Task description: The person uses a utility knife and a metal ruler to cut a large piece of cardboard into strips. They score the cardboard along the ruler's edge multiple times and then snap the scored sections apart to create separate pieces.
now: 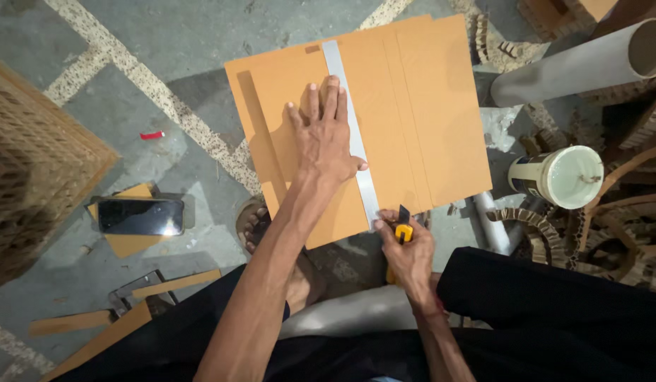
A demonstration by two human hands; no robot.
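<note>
A stack of brown cardboard sheets (427, 106) lies on the floor in front of me. A long metal ruler (340, 71) runs across it from far to near. My left hand (324, 134) presses flat on the cardboard and the ruler, fingers spread. At the near end of the ruler, my right hand (409, 255) grips a yellow utility knife (402, 230) with its dark blade at the cardboard's near edge. A foot (260, 226) shows under the cardboard's near left corner.
A dark phone (140, 216) lies on a cardboard scrap at left. A honeycomb cardboard block (31, 170) stands far left. At right are a grey tube (575, 67), a white tub of glue (558, 177), and corrugated strips (533, 226). Cardboard offcuts (94, 332) lie near left.
</note>
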